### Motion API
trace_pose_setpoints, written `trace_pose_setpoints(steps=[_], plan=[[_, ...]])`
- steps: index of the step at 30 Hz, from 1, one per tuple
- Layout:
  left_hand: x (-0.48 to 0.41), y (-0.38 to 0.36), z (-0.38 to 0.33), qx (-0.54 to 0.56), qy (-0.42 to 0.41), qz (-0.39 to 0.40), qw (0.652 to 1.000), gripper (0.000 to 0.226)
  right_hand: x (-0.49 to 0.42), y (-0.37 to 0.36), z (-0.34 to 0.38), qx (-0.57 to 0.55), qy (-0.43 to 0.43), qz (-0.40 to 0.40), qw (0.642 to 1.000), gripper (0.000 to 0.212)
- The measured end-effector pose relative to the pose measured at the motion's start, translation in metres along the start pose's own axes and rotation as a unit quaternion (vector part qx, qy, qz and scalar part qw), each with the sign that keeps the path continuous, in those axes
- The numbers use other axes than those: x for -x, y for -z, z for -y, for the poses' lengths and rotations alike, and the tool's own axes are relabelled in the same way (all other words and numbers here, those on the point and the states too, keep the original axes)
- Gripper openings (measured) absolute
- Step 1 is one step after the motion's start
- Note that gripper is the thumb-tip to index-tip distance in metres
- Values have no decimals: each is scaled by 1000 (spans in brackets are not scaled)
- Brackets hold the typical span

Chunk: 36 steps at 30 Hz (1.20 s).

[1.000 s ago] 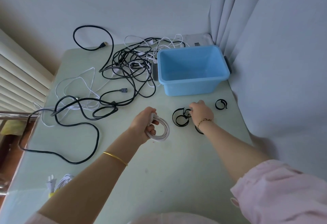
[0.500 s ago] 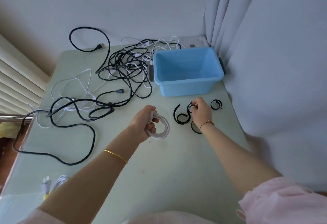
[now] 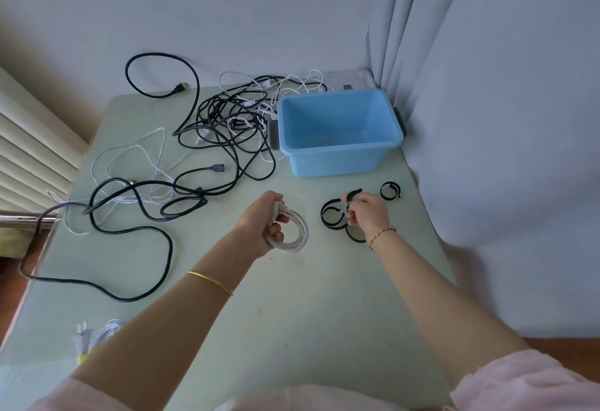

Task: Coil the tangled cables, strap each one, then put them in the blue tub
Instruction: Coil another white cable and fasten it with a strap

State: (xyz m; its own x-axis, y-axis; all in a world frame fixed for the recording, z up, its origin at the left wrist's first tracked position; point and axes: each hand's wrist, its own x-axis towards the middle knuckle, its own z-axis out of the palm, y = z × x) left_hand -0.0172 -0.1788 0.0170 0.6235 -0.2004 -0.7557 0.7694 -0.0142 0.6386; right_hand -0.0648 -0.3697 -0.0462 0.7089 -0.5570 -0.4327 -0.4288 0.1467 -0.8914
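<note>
**Step in hand: strapping the first coil**

1. The blue tub (image 3: 334, 160) stands at the far right of the table (image 3: 292, 313), with nothing visible inside. The tangled cables (image 3: 227, 131), black and white, lie loose to its left and are not yet coiled.
2. The left hand (image 3: 259, 225) has its fingers curled round the white coil (image 3: 300, 232) and grips it at the coil's left side, in front of the tub.
3. The right hand (image 3: 368, 212) pinches one end of a black strap (image 3: 352, 194) between thumb and forefinger. Its other fingers are loosely bent.
4. Two spare straps (image 3: 329, 216) lie touching each other beside that hand. A closed strap loop (image 3: 389, 190) lies apart, nearer the tub.

I judge the next move to be passing the strap through the coil's open centre. I advise gripping all turns together, so that none springs out, and wrapping close to the left fingers. The pinched strap may snag its neighbours, so I would lift it free first.

**Surroundings**

- A pale curtain (image 3: 503, 118) hangs along the right edge of the table.
- A plain wall (image 3: 227, 5) closes the far side.
- A slatted panel (image 3: 29, 151) stands at the left.
- The table is smooth and pale green.
- A white plug (image 3: 81, 339) and its cord lie at the near left corner.
</note>
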Motion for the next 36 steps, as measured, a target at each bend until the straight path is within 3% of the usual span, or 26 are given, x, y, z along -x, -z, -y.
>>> trace_pose_setpoints(steps=[3,8,13,22,28,33,36], plan=[[1,-3,0,-2,-2,-2,1000,22,11,-3,-4,45,12,62,997,21],[2,-3,0,-3,-5,-2,1000,22,18,0,-13,108,14,89,990,14],[1,0,1,-5,-6,1,1000,22,29,4,-21,218,-5,193,957,20],[2,0,1,-12,-7,-4,1000,22,29,11,-25,211,2,173,962,32],[1,-4,1,-18,-8,-2,1000,21,36,12,-35,187,-33,239,952,15],[1,-4,0,-21,-11,2,1000,22,37,12,-35,159,-36,222,961,18],[0,-3,-1,-20,-12,6,1000,23,38,16,-30,210,-29,231,950,7]])
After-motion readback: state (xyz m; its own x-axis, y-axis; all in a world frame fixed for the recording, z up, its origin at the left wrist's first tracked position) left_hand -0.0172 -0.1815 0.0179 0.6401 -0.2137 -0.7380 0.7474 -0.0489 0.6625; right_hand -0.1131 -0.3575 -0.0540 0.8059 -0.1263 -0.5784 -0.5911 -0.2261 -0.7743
